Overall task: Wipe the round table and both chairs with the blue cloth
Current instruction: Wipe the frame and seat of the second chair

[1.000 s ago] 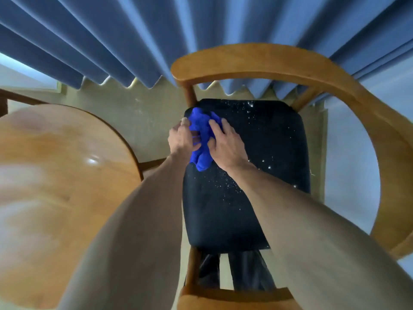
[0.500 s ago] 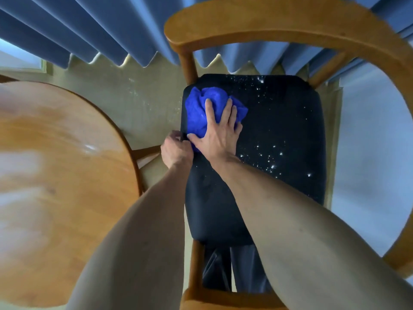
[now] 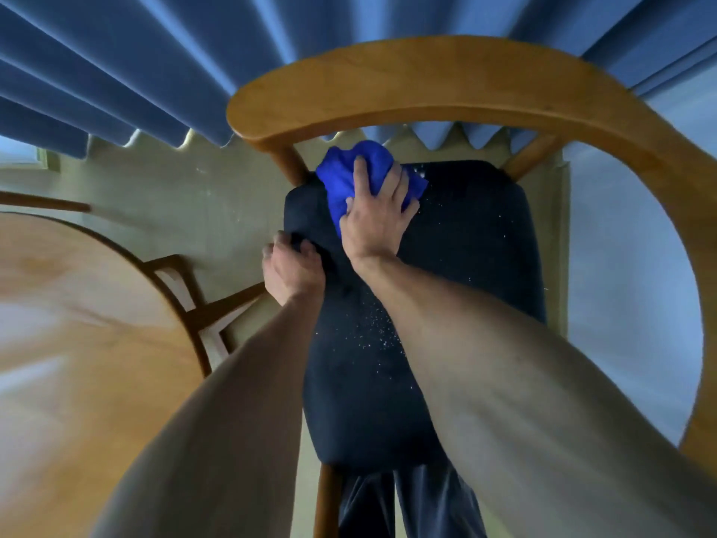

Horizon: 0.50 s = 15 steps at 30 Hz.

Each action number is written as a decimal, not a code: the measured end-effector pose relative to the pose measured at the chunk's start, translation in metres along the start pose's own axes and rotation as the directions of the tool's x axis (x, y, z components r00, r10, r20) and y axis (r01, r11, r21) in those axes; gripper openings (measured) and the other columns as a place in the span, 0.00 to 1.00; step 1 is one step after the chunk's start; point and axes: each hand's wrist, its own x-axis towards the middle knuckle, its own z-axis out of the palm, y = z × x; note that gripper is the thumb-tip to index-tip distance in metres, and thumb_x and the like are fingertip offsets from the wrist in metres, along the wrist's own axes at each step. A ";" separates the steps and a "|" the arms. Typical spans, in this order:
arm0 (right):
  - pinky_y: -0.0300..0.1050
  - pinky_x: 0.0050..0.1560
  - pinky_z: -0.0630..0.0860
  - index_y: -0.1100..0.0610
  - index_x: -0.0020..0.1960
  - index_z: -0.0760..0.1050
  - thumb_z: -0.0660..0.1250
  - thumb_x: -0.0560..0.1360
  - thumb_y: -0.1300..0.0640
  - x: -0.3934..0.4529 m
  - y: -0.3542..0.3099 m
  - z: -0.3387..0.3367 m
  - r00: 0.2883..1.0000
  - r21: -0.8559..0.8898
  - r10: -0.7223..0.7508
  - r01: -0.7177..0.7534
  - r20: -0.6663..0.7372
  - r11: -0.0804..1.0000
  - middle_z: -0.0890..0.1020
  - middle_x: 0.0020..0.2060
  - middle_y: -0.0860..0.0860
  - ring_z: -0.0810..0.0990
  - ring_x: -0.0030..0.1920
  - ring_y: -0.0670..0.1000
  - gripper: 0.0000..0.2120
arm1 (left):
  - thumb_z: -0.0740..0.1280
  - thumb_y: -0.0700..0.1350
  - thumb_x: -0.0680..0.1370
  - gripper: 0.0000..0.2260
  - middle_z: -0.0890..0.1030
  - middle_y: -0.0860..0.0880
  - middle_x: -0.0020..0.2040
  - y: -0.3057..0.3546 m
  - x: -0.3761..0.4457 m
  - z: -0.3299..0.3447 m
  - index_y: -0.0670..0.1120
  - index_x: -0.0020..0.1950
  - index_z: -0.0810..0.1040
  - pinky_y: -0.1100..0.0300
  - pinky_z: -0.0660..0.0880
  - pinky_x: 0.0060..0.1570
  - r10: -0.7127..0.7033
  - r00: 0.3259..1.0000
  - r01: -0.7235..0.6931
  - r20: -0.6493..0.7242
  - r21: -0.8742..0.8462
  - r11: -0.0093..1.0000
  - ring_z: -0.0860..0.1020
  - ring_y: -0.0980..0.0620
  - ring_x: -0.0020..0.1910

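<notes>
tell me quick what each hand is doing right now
Left hand: fingers curled over the left edge of the seat cushion.
Right hand: pressing the blue cloth on the seat, fingers spread.

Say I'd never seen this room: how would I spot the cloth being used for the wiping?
Find the wooden chair with the curved back rail, standing before the blue curtain. On its black seat, at the far left corner just under the rail, the right hand presses down a bunched blue cloth. Its vivid royal blue is far brighter than the greyish curtain and the dark, white-speckled seat.
</notes>
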 end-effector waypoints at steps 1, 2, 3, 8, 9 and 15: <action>0.63 0.64 0.62 0.46 0.75 0.60 0.66 0.76 0.51 0.020 0.006 -0.006 1.000 -0.017 0.024 -0.024 0.000 1.000 0.61 0.74 0.62 0.59 0.74 0.61 0.30 | 0.61 0.48 0.79 0.13 0.76 0.43 0.59 0.003 0.000 0.003 0.46 0.61 0.75 0.52 0.70 0.54 -0.010 1.000 0.010 -0.004 0.007 1.000 0.74 0.42 0.59; 0.64 0.65 0.61 0.46 0.75 0.60 0.64 0.76 0.50 0.040 0.014 -0.014 0.997 -0.030 0.073 -0.072 0.015 0.997 0.61 0.74 0.62 0.59 0.74 0.62 0.29 | 0.61 0.48 0.79 0.12 0.75 0.42 0.59 0.006 -0.002 0.006 0.45 0.61 0.74 0.51 0.70 0.55 -0.020 1.000 0.020 -0.013 0.017 1.000 0.73 0.41 0.60; 0.64 0.66 0.60 0.45 0.75 0.61 0.63 0.77 0.50 0.059 0.024 -0.020 0.989 -0.035 0.146 -0.145 0.028 0.989 0.61 0.74 0.62 0.59 0.74 0.62 0.28 | 0.61 0.48 0.79 0.12 0.74 0.42 0.59 0.009 -0.003 0.008 0.44 0.60 0.73 0.50 0.70 0.55 -0.029 0.999 0.029 -0.024 0.028 0.999 0.73 0.41 0.60; 0.61 0.64 0.60 0.46 0.70 0.68 0.63 0.72 0.53 0.089 0.079 -0.035 0.860 0.025 0.505 -0.504 -0.081 0.863 0.67 0.69 0.60 0.66 0.68 0.60 0.27 | 0.58 0.46 0.79 0.13 0.72 0.41 0.61 0.025 -0.014 0.016 0.43 0.62 0.72 0.48 0.71 0.53 -0.107 0.992 0.109 -0.067 0.028 0.994 0.70 0.40 0.63; 0.61 0.64 0.60 0.46 0.71 0.67 0.63 0.71 0.54 0.084 0.083 -0.034 0.860 0.038 0.498 -0.497 -0.113 0.867 0.67 0.69 0.60 0.66 0.68 0.60 0.28 | 0.58 0.45 0.79 0.14 0.72 0.41 0.62 0.027 -0.015 0.017 0.43 0.63 0.72 0.49 0.71 0.53 -0.123 0.990 0.125 -0.067 0.023 0.992 0.70 0.40 0.63; 0.63 0.65 0.62 0.48 0.67 0.71 0.60 0.72 0.41 0.088 0.073 -0.032 0.870 0.053 0.487 -0.484 -0.075 0.873 0.68 0.67 0.60 0.65 0.68 0.61 0.25 | 0.61 0.44 0.77 0.16 0.75 0.43 0.61 0.024 -0.007 0.014 0.46 0.64 0.75 0.51 0.70 0.54 -0.145 0.987 0.148 -0.070 0.035 0.988 0.71 0.42 0.62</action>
